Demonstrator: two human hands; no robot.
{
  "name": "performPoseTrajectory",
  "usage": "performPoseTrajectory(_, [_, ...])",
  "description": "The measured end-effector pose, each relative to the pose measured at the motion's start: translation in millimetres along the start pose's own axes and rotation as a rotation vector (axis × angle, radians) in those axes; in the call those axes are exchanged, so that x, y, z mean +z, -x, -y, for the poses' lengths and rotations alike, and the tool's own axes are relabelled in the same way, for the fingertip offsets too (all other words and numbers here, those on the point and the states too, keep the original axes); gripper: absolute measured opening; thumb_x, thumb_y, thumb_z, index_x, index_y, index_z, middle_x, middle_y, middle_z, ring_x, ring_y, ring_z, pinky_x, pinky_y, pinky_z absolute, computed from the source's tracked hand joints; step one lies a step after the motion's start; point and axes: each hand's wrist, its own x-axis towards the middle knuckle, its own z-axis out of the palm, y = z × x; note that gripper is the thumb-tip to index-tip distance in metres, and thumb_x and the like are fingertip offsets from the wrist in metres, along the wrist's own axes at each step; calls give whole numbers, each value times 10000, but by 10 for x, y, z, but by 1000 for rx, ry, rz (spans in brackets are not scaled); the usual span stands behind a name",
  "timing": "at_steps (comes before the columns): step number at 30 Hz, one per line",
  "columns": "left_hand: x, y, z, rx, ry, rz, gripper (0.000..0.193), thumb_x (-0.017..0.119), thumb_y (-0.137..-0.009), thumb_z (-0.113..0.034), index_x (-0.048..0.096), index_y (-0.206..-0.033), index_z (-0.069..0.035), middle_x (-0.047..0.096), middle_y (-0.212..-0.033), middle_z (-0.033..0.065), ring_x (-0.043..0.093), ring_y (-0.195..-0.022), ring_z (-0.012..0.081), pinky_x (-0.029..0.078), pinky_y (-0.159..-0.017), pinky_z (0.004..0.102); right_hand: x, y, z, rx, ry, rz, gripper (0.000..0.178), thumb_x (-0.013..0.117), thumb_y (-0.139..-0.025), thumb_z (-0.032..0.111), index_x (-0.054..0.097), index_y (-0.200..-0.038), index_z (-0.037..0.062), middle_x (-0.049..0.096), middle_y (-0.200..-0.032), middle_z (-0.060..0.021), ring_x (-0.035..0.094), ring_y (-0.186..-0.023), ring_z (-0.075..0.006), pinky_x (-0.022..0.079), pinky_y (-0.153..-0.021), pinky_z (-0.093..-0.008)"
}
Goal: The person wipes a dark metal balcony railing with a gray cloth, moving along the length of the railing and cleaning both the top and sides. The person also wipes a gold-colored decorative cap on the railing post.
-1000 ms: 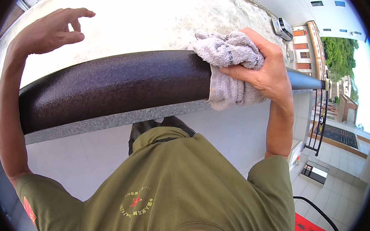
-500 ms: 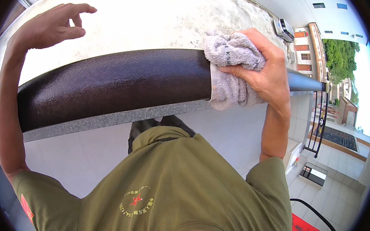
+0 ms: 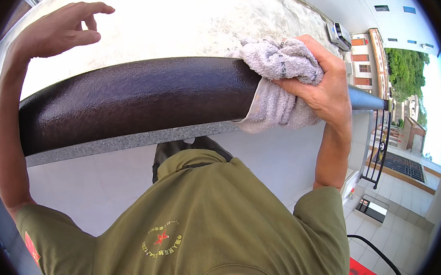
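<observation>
A thick dark brown handrail (image 3: 141, 97) runs across in front of me, its surface glossy. My right hand (image 3: 326, 81) grips a light grey terry towel (image 3: 284, 102) that is draped over the rail toward its right part. The towel's upper part is bunched under my fingers, and its lower edge hangs over the near side. Beyond the rail at the upper left, my left hand (image 3: 62, 31) is held in the air, fingers apart and nothing in them.
Under the rail runs a grey stone ledge (image 3: 128, 139) above a pale wall. At the right, the rail meets a black metal railing (image 3: 379, 147). A silver vehicle (image 3: 339, 36) stands far below on the pavement. A black cable (image 3: 374, 252) curves over the tiled floor at lower right.
My right hand has slid a little to the right along the rail with the towel, whose left edge now lies slanted. My left hand has hardly moved.
</observation>
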Motion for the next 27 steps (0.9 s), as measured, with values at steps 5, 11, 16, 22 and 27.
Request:
performPoseTrajectory(5, [14, -68, 113, 60, -25, -15, 581, 667, -1056, -453, 532, -1572, -223, 710, -1147, 100, 652, -972, 196, 596, -854, 409, 151, 8, 51, -103, 49, -63, 494, 924, -710, 22, 735, -1164, -21, 739, -1090, -83, 708, -1026, -190, 552, -945, -333])
performPoseTrajectory(11, [12, -44, 48, 33, -16, -9, 605, 669, -1048, -490, 529, -1580, -238, 710, -1144, 104, 658, -974, 205, 595, -862, 414, 27, 3, -23, -47, 2, 4, 541, 957, -673, 40, 738, -1164, -24, 740, -1098, -92, 716, -1038, -199, 556, -951, -332])
performPoseTrajectory(16, [-32, -39, -80, -7, 14, 19, 581, 661, -1044, -397, 549, -1555, -144, 721, -1124, 149, 676, -1032, 261, 582, -913, 444, 386, -67, 178, -371, 125, -124, 461, 911, -645, 30, 739, -1070, -15, 730, -1150, -110, 713, -1056, -280, 564, -919, -369])
performPoseTrajectory(22, [9, 51, -48, 0, 40, -18, 576, 672, -1034, -344, 558, -1543, -100, 727, -1096, 159, 690, -1051, 275, 569, -939, 464, 77, 397, 11, -391, 359, -187, 353, 822, -596, -6, 737, -939, -6, 721, -1136, -89, 685, -1063, -362, 561, -897, -431])
performPoseTrajectory(27, [19, -56, 48, 28, 5, 10, 566, 676, -1060, -406, 542, -1572, -207, 712, -1139, 95, 628, -914, 193, 591, -840, 378, -48, 448, -41, -342, 371, -158, 373, 790, -577, -30, 734, -943, 6, 719, -1128, -82, 661, -1107, -377, 555, -915, -458])
